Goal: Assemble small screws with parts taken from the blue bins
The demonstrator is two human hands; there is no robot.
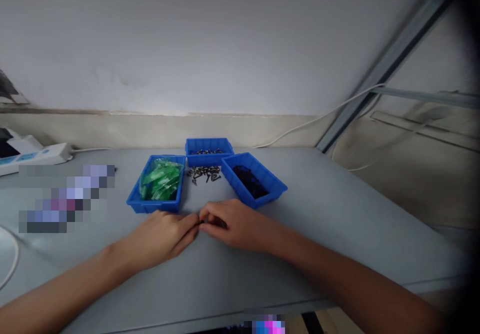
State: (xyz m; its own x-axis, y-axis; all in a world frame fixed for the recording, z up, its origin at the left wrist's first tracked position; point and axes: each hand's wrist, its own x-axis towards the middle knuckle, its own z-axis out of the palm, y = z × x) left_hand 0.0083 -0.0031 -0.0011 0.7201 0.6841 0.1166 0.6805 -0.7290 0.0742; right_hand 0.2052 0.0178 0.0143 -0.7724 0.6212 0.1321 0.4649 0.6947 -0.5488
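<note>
My left hand (168,231) and my right hand (230,224) meet fingertip to fingertip above the table, in front of the blue bins. Both are closed in a pinch. A small dark piece (201,221) shows between the fingertips, too small to name. Just beyond the left hand stands a blue bin (153,207) with green plastic packets (161,179) in it. Past the right hand, a slanted blue bin (268,199) holds black pieces (250,181). Loose screws (204,173) lie in a pile between these bins.
At the back, a third blue bin (209,160) holds more screws. A white power strip (45,155) lies at the far left, near a blurred-out object (71,196). A white cable (300,124) runs along the wall (225,49). A metal post (348,106) rises at the right.
</note>
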